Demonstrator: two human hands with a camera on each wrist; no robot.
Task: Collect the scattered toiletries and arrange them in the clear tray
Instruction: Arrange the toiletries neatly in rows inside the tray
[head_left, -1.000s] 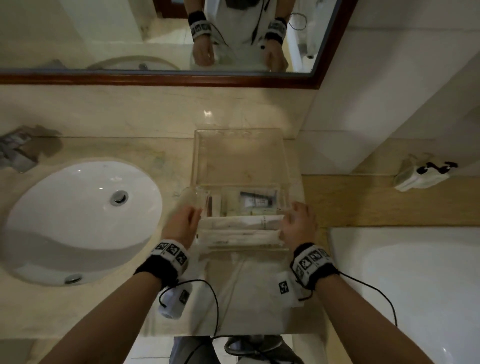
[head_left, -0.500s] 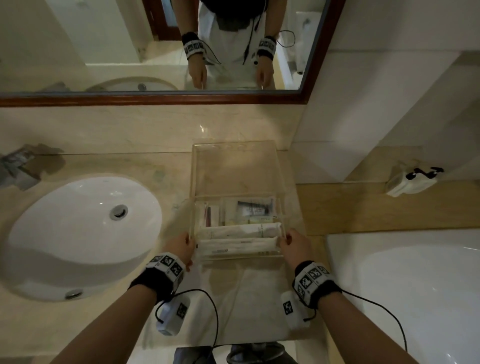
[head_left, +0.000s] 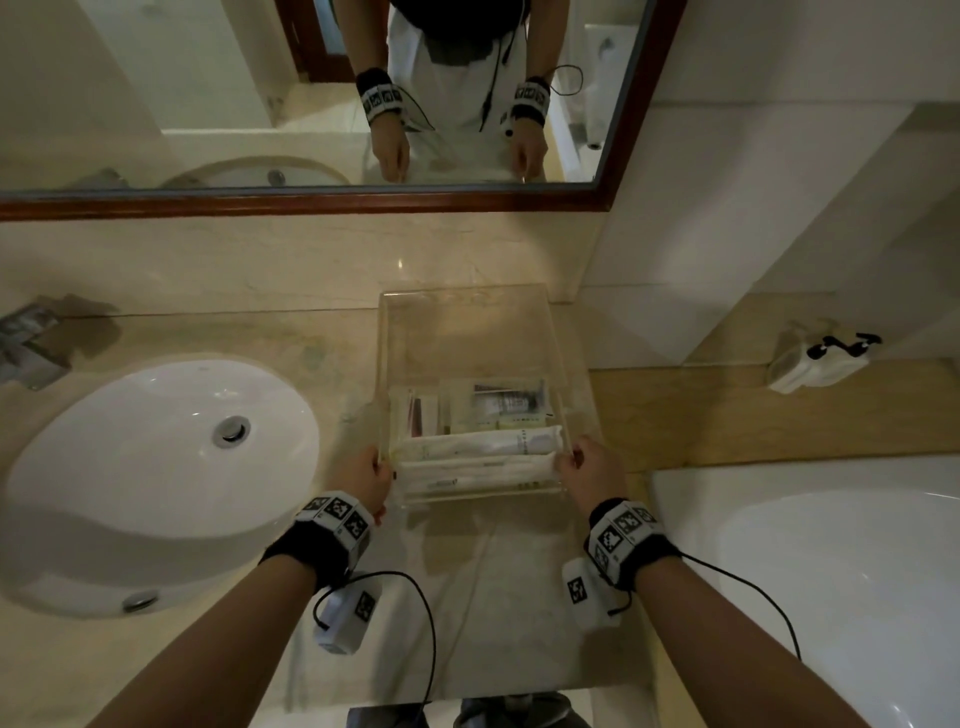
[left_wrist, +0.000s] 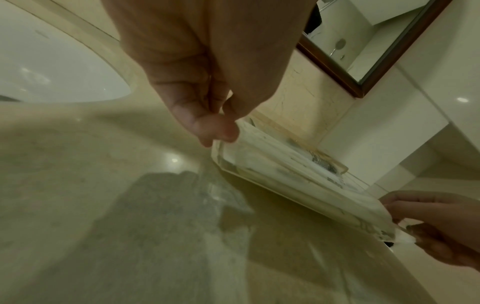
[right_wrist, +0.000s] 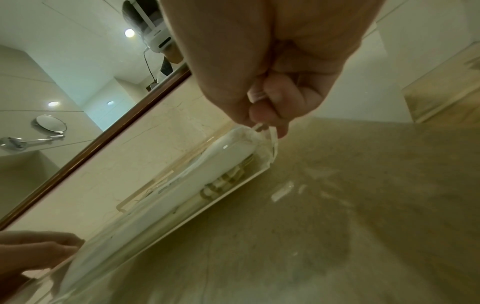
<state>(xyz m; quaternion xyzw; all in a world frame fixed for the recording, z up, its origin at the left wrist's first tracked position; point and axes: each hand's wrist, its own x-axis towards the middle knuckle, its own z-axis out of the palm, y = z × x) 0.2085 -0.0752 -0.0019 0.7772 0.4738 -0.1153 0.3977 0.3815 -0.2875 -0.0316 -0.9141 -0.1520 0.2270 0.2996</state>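
The clear tray lies on the beige counter between the sink and the wall. Its near half holds two long white packets, a dark-printed tube and small sachets. My left hand pinches the tray's near left corner. My right hand pinches the near right corner. The tray's far half is bare.
A white oval sink sits to the left, with a chrome tap behind it. A white bathtub lies to the right, past a wooden ledge bearing a white device. A mirror hangs behind.
Both hands have slid back along the tray's sides to its near corners, and the tray now sits a little nearer to me on the counter.
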